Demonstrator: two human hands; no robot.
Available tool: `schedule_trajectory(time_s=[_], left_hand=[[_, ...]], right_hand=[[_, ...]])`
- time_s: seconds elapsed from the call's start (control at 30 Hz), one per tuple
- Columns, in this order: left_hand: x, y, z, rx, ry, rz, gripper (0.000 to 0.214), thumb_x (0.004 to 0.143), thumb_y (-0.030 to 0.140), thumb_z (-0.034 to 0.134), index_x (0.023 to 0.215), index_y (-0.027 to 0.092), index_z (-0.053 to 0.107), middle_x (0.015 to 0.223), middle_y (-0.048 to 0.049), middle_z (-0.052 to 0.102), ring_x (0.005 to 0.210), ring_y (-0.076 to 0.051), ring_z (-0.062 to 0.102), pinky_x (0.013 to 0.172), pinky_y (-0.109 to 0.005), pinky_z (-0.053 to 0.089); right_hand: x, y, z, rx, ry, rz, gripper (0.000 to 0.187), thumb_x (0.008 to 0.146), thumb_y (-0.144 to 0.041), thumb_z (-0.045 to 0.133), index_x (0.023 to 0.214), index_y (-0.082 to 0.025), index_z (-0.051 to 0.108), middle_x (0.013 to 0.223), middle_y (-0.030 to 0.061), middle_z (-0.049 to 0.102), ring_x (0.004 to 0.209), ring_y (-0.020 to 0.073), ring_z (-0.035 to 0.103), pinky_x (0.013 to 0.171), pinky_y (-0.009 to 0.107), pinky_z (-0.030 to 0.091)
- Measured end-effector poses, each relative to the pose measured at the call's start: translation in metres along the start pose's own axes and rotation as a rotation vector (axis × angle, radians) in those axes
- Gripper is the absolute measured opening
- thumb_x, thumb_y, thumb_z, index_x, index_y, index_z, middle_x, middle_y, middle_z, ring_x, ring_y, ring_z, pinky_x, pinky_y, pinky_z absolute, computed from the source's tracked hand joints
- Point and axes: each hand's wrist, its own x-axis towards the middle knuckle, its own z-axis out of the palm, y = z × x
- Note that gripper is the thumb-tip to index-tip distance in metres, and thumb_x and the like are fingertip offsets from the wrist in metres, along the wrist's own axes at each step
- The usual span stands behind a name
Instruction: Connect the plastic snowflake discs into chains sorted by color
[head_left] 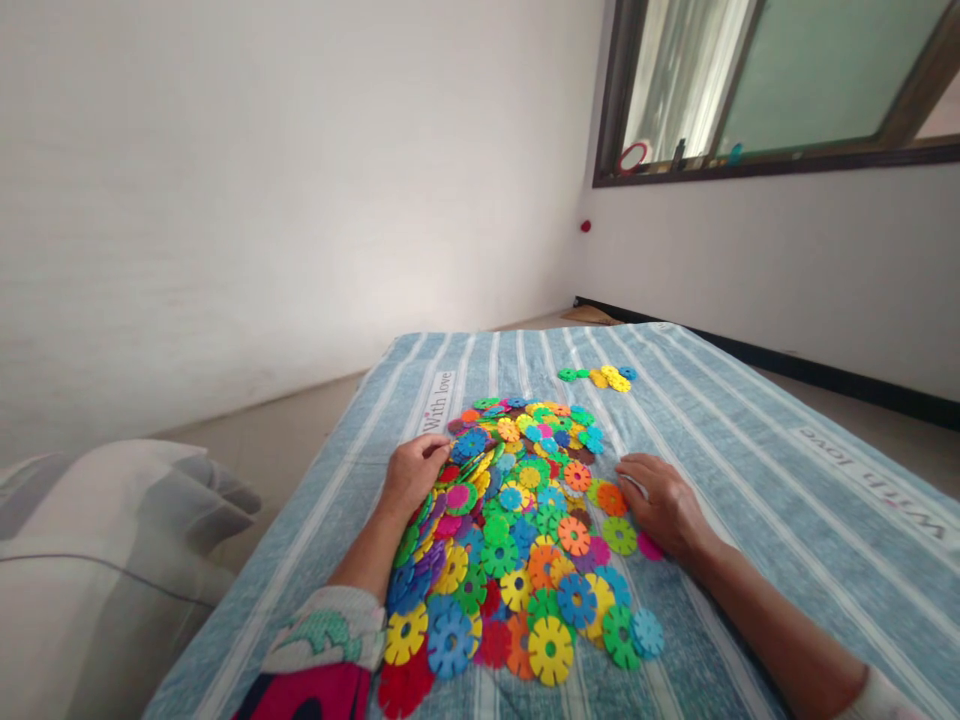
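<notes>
Discs (510, 530) lie piled on the cloth (720, 430). The left hand (416, 472) and right hand (664, 500) flank them, apart from each other; grip cannot be determined.

Soft, diffuse daylight filled the room at a moderate level. The curtain (694, 70) at the window (832, 70) glowed pale, while the white wall (300, 200) dulled to grey toward the left. Faint, soft-edged shade lay on the striped cloth (345, 480) beside the right forearm (772, 600). The discs (499, 530) kept vivid colour without harsh glare. Fine detail looked slightly smeared, and wide-angle stretching slanted the outer lines.
</notes>
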Motion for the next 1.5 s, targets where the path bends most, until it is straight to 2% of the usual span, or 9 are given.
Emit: schedule_trajectory(time_s=[0.2,0.33,0.5,0.63,0.83,1.0,1.27,1.5], left_hand=[[-0.001,0.003,0.001,0.004,0.003,0.003,0.026,0.069,0.036,0.056,0.079,0.02,0.074,0.084,-0.0022,0.076,0.079,-0.021,0.068,0.082,-0.031,0.05],[-0.001,0.002,0.002,0.009,-0.001,0.001,0.026,0.069,0.035,0.056,0.079,0.02,0.074,0.082,-0.0024,0.076,0.078,-0.021,0.068,0.079,-0.031,0.051],[-0.001,0.002,0.002,0.022,-0.002,0.004,0.026,0.069,0.034,0.057,0.081,0.019,0.074,0.082,-0.0035,0.076,0.08,-0.022,0.068,0.08,-0.032,0.05],[0.0,0.002,0.002,0.029,0.0,0.006,0.027,0.069,0.035,0.057,0.081,0.019,0.075,0.084,-0.0037,0.077,0.083,-0.023,0.068,0.081,-0.032,0.05],[0.001,0.002,0.001,0.021,-0.006,0.005,0.028,0.069,0.039,0.056,0.08,0.021,0.074,0.084,-0.0025,0.077,0.081,-0.022,0.068,0.081,-0.032,0.05],[0.002,0.005,-0.002,0.038,-0.003,-0.014,0.028,0.067,0.041,0.056,0.078,0.021,0.073,0.082,-0.0023,0.077,0.081,-0.023,0.069,0.079,-0.032,0.051],[0.002,0.007,-0.003,0.044,0.01,-0.014,0.028,0.065,0.04,0.056,0.077,0.022,0.073,0.082,-0.0016,0.077,0.082,-0.024,0.069,0.079,-0.032,0.051],[0.003,0.009,-0.003,0.05,0.005,-0.022,0.03,0.065,0.041,0.056,0.079,0.021,0.074,0.084,-0.003,0.077,0.084,-0.024,0.069,0.082,-0.032,0.051]], right_hand=[[0.0,-0.04,-0.002,0.125,0.004,-0.236,0.024,0.095,-0.022,0.045,0.094,-0.02,0.069,0.099,0.0097,0.069,0.097,0.0208,0.063,0.088,0.037,0.05],[-0.002,-0.063,-0.004,0.187,-0.026,-0.33,0.019,0.095,-0.021,0.047,0.096,-0.02,0.067,0.102,0.0096,0.068,0.098,0.0198,0.062,0.088,0.036,0.05],[-0.002,-0.077,-0.009,0.233,-0.138,-0.378,0.022,0.096,-0.023,0.046,0.088,-0.02,0.066,0.098,0.0089,0.067,0.095,0.0185,0.061,0.088,0.035,0.05],[-0.005,-0.082,-0.013,0.301,-0.208,-0.427,0.02,0.093,-0.034,0.053,0.093,-0.019,0.066,0.108,0.011,0.065,0.103,0.0209,0.059,0.092,0.037,0.048],[-0.01,-0.09,-0.015,0.329,-0.38,-0.528,0.059,0.077,-0.062,0.064,0.119,-0.02,0.061,0.128,0.0146,0.057,0.124,0.0308,0.047,0.105,0.05,0.037],[-0.009,-0.096,-0.016,0.269,-0.505,-0.51,0.06,0.077,-0.066,0.062,0.12,-0.023,0.061,0.135,0.0131,0.052,0.132,0.0324,0.04,0.107,0.052,0.032],[-0.009,-0.1,-0.014,0.232,-0.46,-0.475,0.04,0.086,-0.053,0.059,0.112,-0.023,0.063,0.134,0.0123,0.052,0.126,0.0292,0.045,0.104,0.049,0.036],[-0.012,-0.105,-0.01,0.311,-0.364,-0.474,0.03,0.088,-0.046,0.06,0.1,-0.019,0.063,0.122,0.0113,0.06,0.118,0.0258,0.051,0.099,0.043,0.041]])
